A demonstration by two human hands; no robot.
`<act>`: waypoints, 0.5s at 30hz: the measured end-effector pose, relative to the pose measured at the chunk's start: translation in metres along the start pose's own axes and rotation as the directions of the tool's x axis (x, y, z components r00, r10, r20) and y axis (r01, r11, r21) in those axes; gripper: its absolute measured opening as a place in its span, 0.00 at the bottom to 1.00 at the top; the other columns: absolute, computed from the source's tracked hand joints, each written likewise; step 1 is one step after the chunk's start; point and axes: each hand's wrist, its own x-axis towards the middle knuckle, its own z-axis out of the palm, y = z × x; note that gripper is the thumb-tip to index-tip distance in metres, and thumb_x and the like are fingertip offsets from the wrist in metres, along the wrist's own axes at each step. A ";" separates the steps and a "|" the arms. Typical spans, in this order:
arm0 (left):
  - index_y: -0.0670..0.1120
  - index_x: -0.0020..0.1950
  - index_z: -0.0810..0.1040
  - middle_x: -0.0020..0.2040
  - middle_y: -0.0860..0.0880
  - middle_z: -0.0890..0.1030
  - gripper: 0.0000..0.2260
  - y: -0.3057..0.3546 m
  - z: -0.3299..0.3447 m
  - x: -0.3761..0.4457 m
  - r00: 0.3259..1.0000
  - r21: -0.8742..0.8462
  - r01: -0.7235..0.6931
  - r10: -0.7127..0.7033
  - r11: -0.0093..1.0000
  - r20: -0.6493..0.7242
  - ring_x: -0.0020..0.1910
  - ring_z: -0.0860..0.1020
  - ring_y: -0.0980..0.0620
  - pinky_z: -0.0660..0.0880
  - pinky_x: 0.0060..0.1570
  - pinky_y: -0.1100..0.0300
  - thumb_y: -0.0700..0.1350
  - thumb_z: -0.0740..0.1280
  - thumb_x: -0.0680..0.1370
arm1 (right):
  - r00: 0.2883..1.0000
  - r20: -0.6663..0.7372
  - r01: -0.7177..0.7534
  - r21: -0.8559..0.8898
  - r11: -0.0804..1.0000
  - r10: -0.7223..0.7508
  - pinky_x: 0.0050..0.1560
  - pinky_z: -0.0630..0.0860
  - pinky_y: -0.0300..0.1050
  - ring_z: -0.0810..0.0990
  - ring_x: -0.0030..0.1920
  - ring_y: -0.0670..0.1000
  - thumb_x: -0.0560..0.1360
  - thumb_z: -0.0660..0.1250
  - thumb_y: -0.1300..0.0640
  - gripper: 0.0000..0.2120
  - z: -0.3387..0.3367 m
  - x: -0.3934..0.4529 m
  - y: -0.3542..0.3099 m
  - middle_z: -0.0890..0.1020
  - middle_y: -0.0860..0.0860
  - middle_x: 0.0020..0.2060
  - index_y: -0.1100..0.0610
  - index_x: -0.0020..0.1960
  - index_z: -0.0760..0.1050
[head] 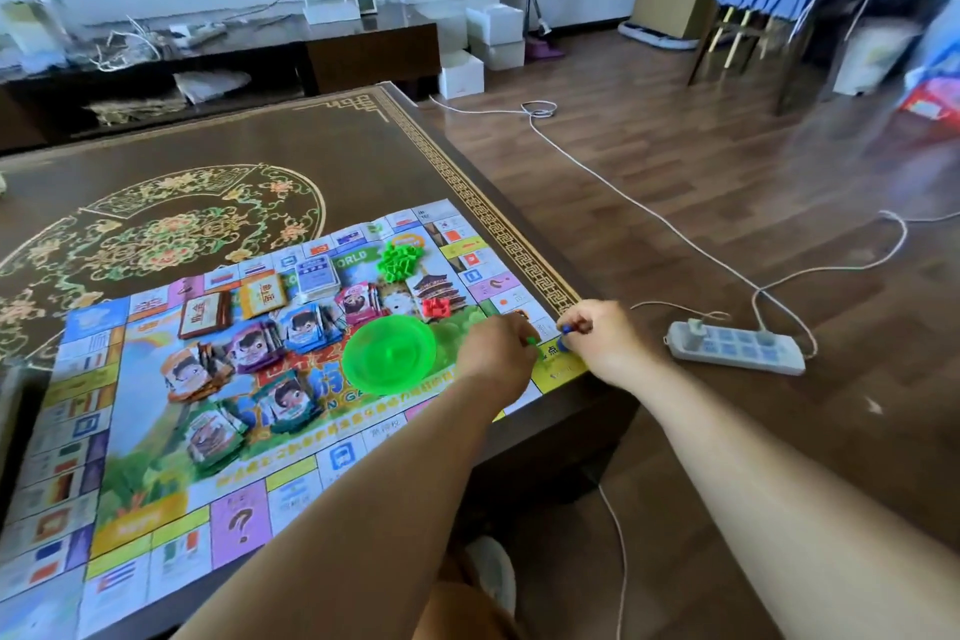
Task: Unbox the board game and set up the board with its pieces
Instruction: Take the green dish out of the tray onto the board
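You see a printed paper board (156, 525) with fold creases lying on a glossy dark worktop (322, 156) with gilt patterning. The bowl (389, 353) is translucent green plastic; the floor (675, 182) is wood-look planking with a slight sheen.

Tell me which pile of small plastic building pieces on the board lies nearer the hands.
The small red plastic pile, just beyond the green plastic bowl. The bright green plastic pile lies farther up the paper game board, away from both hands.
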 end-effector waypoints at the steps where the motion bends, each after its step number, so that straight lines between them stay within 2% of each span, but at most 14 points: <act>1: 0.47 0.56 0.81 0.53 0.45 0.82 0.11 0.000 0.003 0.002 1.000 0.009 -0.004 0.004 1.000 0.002 0.53 0.79 0.46 0.73 0.50 0.59 0.41 0.66 0.75 | 1.000 0.005 0.010 -0.005 1.000 -0.010 0.44 0.72 0.40 0.77 0.43 0.49 0.71 0.70 0.64 0.11 0.001 0.001 0.003 0.78 0.48 0.39 0.48 0.39 0.76; 6: 0.47 0.59 0.79 0.55 0.45 0.81 0.13 0.003 0.010 0.005 0.999 0.071 -0.045 0.043 0.996 0.031 0.55 0.78 0.45 0.73 0.50 0.58 0.41 0.65 0.75 | 0.998 0.036 0.061 -0.037 0.997 -0.060 0.50 0.78 0.48 0.81 0.46 0.53 0.70 0.70 0.63 0.13 0.004 0.004 0.006 0.81 0.49 0.41 0.45 0.37 0.76; 8: 0.46 0.60 0.79 0.56 0.44 0.80 0.14 0.003 0.012 0.006 0.998 0.106 -0.050 0.045 0.993 0.047 0.55 0.78 0.44 0.73 0.51 0.58 0.41 0.65 0.75 | 0.997 0.055 0.062 -0.070 0.996 -0.058 0.50 0.77 0.45 0.80 0.48 0.53 0.71 0.69 0.63 0.09 0.003 0.002 0.004 0.82 0.51 0.46 0.49 0.45 0.80; 10: 0.46 0.59 0.79 0.56 0.43 0.79 0.13 0.003 0.013 0.007 0.998 0.124 -0.041 0.034 0.991 0.053 0.54 0.77 0.44 0.74 0.51 0.57 0.40 0.65 0.75 | 0.997 0.055 0.064 -0.114 0.991 -0.058 0.48 0.74 0.40 0.79 0.50 0.52 0.73 0.68 0.63 0.10 0.003 0.001 0.004 0.82 0.51 0.49 0.53 0.51 0.81; 15: 0.43 0.55 0.80 0.54 0.42 0.80 0.10 0.006 0.013 0.008 0.999 0.172 -0.034 0.029 0.985 0.031 0.52 0.78 0.43 0.72 0.46 0.57 0.39 0.63 0.76 | 0.998 0.048 0.048 -0.154 0.987 -0.041 0.45 0.68 0.38 0.78 0.52 0.52 0.75 0.66 0.62 0.10 0.000 -0.002 0.000 0.81 0.51 0.52 0.53 0.54 0.81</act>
